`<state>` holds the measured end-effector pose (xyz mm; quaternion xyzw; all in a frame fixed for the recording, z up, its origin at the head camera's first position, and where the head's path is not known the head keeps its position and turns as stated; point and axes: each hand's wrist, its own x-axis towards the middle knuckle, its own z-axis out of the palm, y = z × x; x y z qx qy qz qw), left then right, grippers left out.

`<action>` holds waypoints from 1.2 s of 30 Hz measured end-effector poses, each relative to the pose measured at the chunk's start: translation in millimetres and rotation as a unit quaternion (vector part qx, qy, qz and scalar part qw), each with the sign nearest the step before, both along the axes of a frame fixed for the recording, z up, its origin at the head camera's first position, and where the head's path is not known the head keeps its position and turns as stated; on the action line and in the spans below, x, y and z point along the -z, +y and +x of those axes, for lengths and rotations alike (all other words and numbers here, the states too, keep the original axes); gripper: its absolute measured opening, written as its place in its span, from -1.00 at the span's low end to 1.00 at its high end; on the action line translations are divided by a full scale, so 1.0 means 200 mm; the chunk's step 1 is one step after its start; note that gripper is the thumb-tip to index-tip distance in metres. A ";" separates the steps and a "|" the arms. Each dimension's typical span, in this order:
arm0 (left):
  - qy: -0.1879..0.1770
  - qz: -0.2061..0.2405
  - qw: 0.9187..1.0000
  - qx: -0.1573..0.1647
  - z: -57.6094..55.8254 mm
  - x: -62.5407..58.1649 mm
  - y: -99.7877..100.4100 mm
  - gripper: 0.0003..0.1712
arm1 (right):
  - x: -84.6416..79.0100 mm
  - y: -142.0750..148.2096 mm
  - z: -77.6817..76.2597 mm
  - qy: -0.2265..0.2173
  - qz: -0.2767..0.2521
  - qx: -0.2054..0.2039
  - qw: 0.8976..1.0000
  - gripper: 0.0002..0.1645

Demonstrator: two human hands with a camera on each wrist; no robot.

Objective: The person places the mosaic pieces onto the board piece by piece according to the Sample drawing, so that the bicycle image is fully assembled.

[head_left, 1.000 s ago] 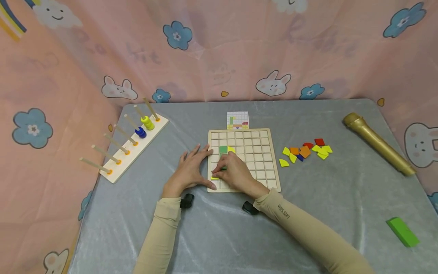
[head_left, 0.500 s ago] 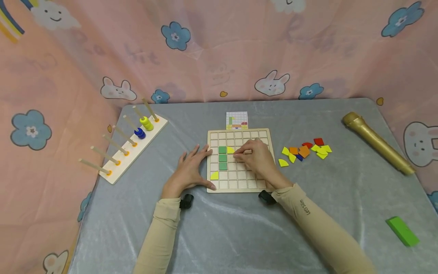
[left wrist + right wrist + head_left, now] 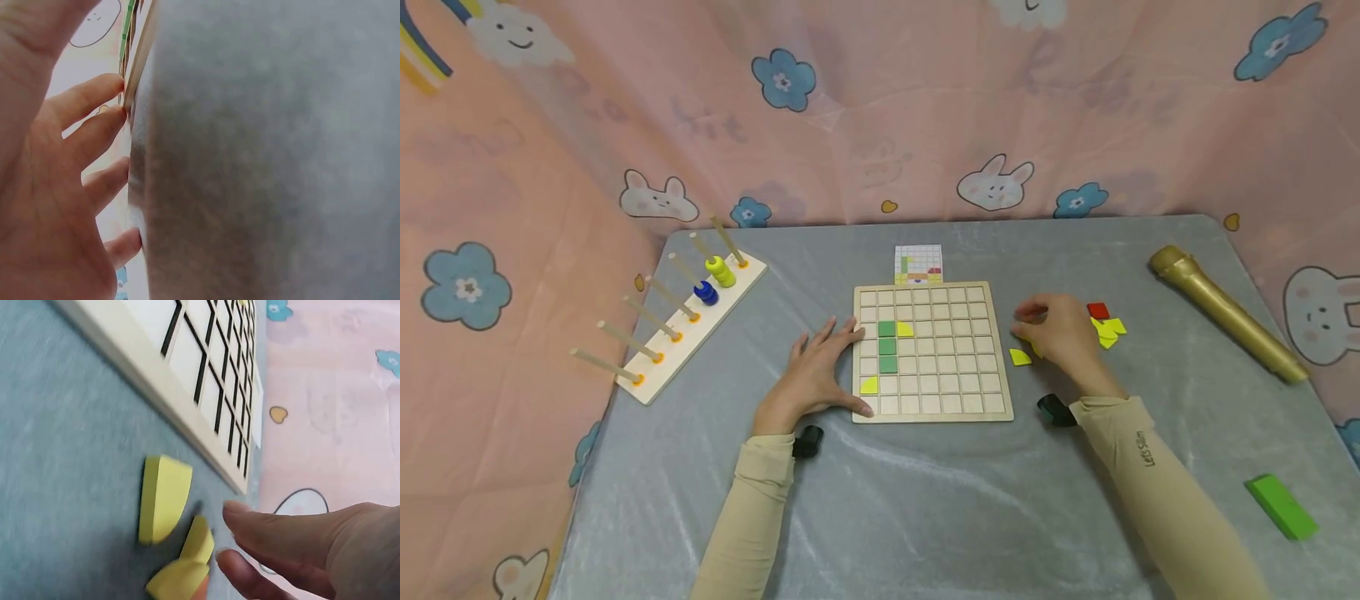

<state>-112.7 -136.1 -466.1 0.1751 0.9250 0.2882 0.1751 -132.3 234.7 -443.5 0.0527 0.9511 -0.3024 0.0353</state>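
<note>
A wooden grid board point(image 3: 1008, 404) lies on the grey cloth in the head view. Set in its left part are green squares point(image 3: 887, 346), a yellow quarter-round piece point(image 3: 868, 385) and another yellow piece point(image 3: 906, 329). My left hand point(image 3: 811, 382) rests spread against the board's left edge, fingertips and thumb touching it. Right of the board, my right hand point(image 3: 1063, 337) is over the loose pieces and hides several of them. In the right wrist view its thumb and finger point(image 3: 275, 534) stand apart beside small yellow pieces point(image 3: 199, 540), with nothing seen between them. A yellow quarter-round point(image 3: 167, 499) lies nearer the board.
A pattern card point(image 3: 917, 260) touches the board's far edge. To the left stands a peg rack point(image 3: 651, 387) with blue rings point(image 3: 705, 293) and yellow rings point(image 3: 720, 272). A gold microphone point(image 3: 1228, 315) and a green block point(image 3: 1282, 507) lie at right.
My right hand has left the board and moved right to the loose pieces; the green squares and yellow pieces it covered now show. The left hand stays put.
</note>
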 end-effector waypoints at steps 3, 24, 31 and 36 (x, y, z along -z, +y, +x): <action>0.001 -0.002 1.000 0.001 0.00 0.00 0.00 0.48 | 0.01 0.04 0.01 -0.016 -0.003 -0.011 1.000 -0.66; 0.003 -0.008 1.000 -0.001 0.00 0.01 0.00 0.48 | 0.03 -0.12 0.02 0.040 -0.076 -0.076 0.993 -0.70; 0.004 -0.008 1.000 0.001 0.00 0.00 0.00 0.49 | 0.04 -0.27 0.06 0.072 -0.138 -0.081 0.985 -0.71; 0.001 -0.009 1.000 0.000 0.00 -0.01 0.01 0.49 | 0.03 -0.38 0.09 0.074 -0.155 -0.102 0.980 -0.77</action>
